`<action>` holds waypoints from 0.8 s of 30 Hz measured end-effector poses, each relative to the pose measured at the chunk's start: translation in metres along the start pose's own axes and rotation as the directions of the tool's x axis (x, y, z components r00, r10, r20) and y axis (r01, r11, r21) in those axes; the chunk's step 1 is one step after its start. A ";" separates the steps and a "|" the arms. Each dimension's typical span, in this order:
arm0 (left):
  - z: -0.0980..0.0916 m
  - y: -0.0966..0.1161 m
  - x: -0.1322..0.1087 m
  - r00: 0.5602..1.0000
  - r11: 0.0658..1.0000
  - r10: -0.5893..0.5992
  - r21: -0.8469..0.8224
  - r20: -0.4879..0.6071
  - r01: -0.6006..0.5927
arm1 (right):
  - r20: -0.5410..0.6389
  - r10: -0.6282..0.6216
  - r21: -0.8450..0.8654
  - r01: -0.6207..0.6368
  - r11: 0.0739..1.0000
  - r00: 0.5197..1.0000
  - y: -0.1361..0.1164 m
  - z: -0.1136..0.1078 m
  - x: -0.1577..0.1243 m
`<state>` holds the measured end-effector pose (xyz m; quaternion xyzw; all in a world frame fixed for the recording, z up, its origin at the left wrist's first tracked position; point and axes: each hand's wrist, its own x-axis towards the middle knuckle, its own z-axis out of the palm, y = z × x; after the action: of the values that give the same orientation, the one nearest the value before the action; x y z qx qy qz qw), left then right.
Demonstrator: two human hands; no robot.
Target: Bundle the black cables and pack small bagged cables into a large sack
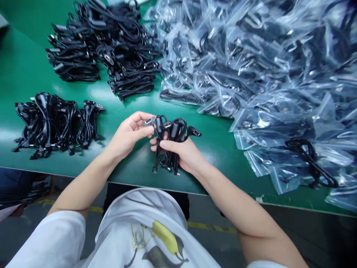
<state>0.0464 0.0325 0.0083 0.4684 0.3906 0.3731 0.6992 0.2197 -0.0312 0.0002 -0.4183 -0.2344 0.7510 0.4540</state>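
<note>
A: Cable bundle sits dead centre, held just above the near edge of the green table. Black, coiled, several connectors fanned out at its top.

B: Orientation?

A: Long axis runs roughly away from the person: connectors at the far end, loose ends hanging at the near end.

B: Who has it?

A: Right hand carries it. Fingers wrapped around the middle of the coil from the right side, closed on it. Left hand comes in from the left, fingertips pinched on one silver-tipped connector at the bundle's top left.

B: So both hands are on it?

A: Yes, close together and nearly touching. The right has the body of the bundle, the left only the one plug. The bundle lies between the hands, slightly nearer the right palm.

B: Around it?

A: Small batch of bare cables to the left, well apart from the hands. Bigger heap of bare cables at the far left. Bagged cables cover the right side and reach near the right forearm; one bagged cable lies at the near right.

B: Nearest stock to a hand?

A: The bagged pile, on the right-hand side. Left batch is farther off.
</note>
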 end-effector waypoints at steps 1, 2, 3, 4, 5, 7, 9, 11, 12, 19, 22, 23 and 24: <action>0.000 0.000 0.000 1.000 1.000 0.009 0.006 0.003 -0.009 | -0.025 -0.038 -0.013 0.038 0.999 0.999 -0.001 0.000 0.000; 0.001 -0.001 0.000 1.000 1.000 0.016 0.012 0.010 -0.016 | -0.054 -0.080 -0.020 0.079 0.997 0.995 -0.002 0.000 0.000; 0.001 -0.001 0.000 1.000 1.000 0.012 0.022 0.028 -0.013 | -0.089 -0.124 -0.025 0.122 0.992 0.988 -0.005 -0.001 -0.001; 0.002 -0.001 0.000 0.998 0.999 -0.007 0.041 0.063 0.004 | -0.129 -0.169 -0.033 0.166 0.985 0.977 -0.008 -0.002 -0.001; 0.003 -0.001 -0.001 0.993 0.997 -0.040 0.072 0.115 0.032 | -0.171 -0.214 -0.049 0.208 0.977 0.962 -0.012 -0.004 -0.002; 0.006 0.000 -0.004 0.963 0.984 -0.125 0.152 0.240 0.089 | -0.241 -0.297 -0.096 0.282 0.955 0.924 -0.020 -0.007 -0.005; 0.009 0.000 -0.007 0.930 0.967 -0.188 0.227 0.317 0.118 | -0.279 -0.352 -0.136 0.326 0.936 0.893 -0.026 -0.009 -0.007; 0.013 0.000 -0.010 0.924 0.955 -0.200 0.276 0.325 0.110 | -0.298 -0.366 -0.156 0.334 0.930 0.881 -0.029 -0.010 -0.008; 0.014 -0.001 -0.011 0.927 0.950 -0.198 0.296 0.318 0.102 | -0.302 -0.364 -0.159 0.330 0.930 0.881 -0.029 -0.010 -0.009; 0.016 -0.005 -0.011 0.932 0.924 -0.150 0.382 0.328 0.014 | -0.255 -0.357 -0.068 0.352 0.934 0.899 -0.026 -0.009 -0.010; 0.013 -0.008 -0.011 0.934 0.916 -0.122 0.400 0.336 -0.024 | -0.242 -0.364 -0.058 0.361 0.931 0.899 -0.026 -0.009 -0.014; 0.012 -0.009 -0.011 0.934 0.912 -0.113 0.408 0.339 -0.037 | -0.231 -0.374 -0.063 0.370 0.927 0.898 -0.026 -0.009 -0.015; 0.012 -0.010 -0.011 0.934 0.908 -0.104 0.416 0.342 -0.052 | -0.218 -0.388 -0.069 0.383 0.921 0.895 -0.026 -0.009 -0.016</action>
<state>0.0537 0.0158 0.0042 0.6617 0.3343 0.1799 0.6466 0.2435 -0.0330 0.0204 -0.4520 -0.2683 0.5905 0.6124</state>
